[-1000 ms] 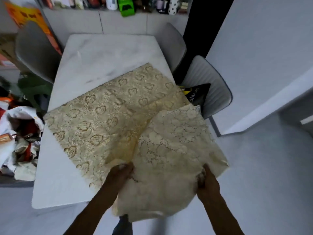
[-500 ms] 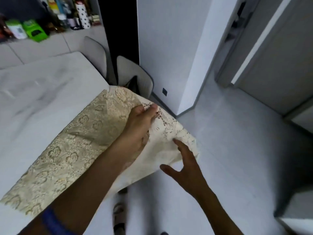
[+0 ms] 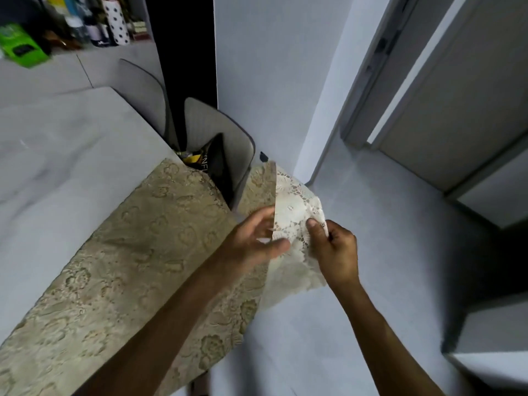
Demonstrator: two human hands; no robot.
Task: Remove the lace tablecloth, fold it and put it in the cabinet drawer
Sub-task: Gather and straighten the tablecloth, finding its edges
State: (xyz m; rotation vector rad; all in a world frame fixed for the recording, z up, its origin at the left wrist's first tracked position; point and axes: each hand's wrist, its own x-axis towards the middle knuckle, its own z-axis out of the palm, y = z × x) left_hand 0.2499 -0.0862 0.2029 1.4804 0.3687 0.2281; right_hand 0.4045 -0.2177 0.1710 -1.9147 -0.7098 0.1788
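The beige lace tablecloth (image 3: 137,261) lies partly folded across the near end of the white marble table (image 3: 57,155) and hangs off its right edge. A paler end of the cloth is lifted beyond the table's corner. My left hand (image 3: 254,244) holds that end from the left, thumb over the lace and fingers behind it. My right hand (image 3: 335,250) pinches the same end from the right, thumb on top. No cabinet drawer can be made out.
Two grey chairs (image 3: 225,138) stand at the table's right side, the nearer one holding a black bag (image 3: 213,164). Bottles and a green box (image 3: 20,50) line a back shelf. A white wall corner and a doorway (image 3: 428,110) are on the right, with grey floor below.
My view swung right from the table toward the doorway. My left hand shifted along the lifted cloth end, and my right hand, open and apart half a second ago, now pinches the lace.
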